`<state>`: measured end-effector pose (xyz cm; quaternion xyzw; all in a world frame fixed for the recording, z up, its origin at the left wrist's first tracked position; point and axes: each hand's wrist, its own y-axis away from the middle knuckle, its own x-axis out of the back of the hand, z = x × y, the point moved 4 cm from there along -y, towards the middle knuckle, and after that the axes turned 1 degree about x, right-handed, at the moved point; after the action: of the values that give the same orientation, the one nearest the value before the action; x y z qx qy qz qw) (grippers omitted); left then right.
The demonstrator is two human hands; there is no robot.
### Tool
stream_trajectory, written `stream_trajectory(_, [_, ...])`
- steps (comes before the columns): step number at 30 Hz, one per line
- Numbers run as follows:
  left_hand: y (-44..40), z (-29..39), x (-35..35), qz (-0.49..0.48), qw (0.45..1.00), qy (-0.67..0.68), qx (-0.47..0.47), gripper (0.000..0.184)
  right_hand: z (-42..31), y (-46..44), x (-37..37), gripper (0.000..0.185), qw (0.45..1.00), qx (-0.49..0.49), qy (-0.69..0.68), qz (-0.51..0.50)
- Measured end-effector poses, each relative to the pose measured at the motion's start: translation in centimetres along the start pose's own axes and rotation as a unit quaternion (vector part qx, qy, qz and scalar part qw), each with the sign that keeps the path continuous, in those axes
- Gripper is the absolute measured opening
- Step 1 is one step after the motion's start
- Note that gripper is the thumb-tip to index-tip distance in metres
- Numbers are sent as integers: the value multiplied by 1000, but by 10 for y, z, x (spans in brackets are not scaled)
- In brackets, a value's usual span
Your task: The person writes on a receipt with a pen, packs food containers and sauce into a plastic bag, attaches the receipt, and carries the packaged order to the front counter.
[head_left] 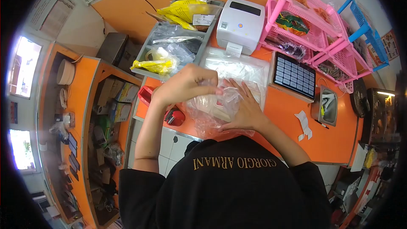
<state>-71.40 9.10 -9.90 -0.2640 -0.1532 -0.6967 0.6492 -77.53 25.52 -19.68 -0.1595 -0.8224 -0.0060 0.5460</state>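
A clear plastic bag (pixel 212 121) with a pale flat item (pixel 210 109) inside lies at the front edge of the orange counter, below the label printer. My left hand (pixel 188 85) is raised over the bag's left part, its fingers curled together at the crumpled plastic; what they pinch is too small to make out. My right hand (pixel 246 109) rests on the bag's right side with its fingers spread. Behind both hands lies a stack of clear plastic sheets or bags (pixel 237 70). A red and black tool (pixel 174 117) sits left of the bag, near my left forearm.
A grey tray (pixel 145 61) holds yellow and clear bags. Beyond the hands stands a white label printer (pixel 240 23). To the right are a tablet (pixel 294 76), pink racks (pixel 271 17), a paper strip (pixel 304 125) and a metal container (pixel 325 107). Orange shelving (pixel 87 97) stands left.
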Motion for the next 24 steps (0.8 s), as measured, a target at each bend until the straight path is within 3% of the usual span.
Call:
stream_trajectory(1, [-2,-5,0,0,1000,-1,0,27,0,-1,3,122,1000,4,-11,-5])
stream_trajectory(3, [-5,-18,7,86,987,136,-14,26,-1,-4,4,121,1000,10,-21,-7])
stream_trajectory(6, [-5,-18,3,95,969,223,-41,18,3,-7,2,112,996,-50,-77,14])
stream_trajectory(7, [-5,-12,-10,74,966,246,-28,27,6,-5,-3,106,994,-74,-77,27])
stream_trajectory(9, [-7,17,-48,-31,984,160,-76,28,24,-5,-27,101,991,-98,-78,41])
stream_trajectory(12, [5,36,-126,-146,972,0,-185,20,42,-7,-64,89,999,29,-14,29])
stream_trajectory(14, [13,38,-134,-184,959,-65,-206,22,20,-4,-40,80,995,50,61,57])
stream_trajectory(16, [22,39,-104,-204,967,14,-149,35,-4,-3,-6,70,995,77,51,30])
stream_trajectory(17, [25,31,-85,-173,975,39,-132,59,-7,-2,-3,67,996,86,34,14])
stream_trajectory(19, [30,31,-26,-14,995,47,-92,86,-5,-2,-3,57,997,79,-16,-8])
stream_trajectory(21, [38,7,1,-36,999,-5,-19,106,3,1,-13,51,997,62,-48,-7])
stream_trajectory(22, [38,-2,-3,-39,999,-9,-21,106,11,5,-18,47,990,5,-130,53])
stream_trajectory(23, [41,-24,-13,-74,982,-168,49,107,18,9,-19,44,970,-51,-211,112])
stream_trajectory(24, [43,-47,-21,-104,934,-321,118,108,20,7,-18,44,969,-51,-210,116])
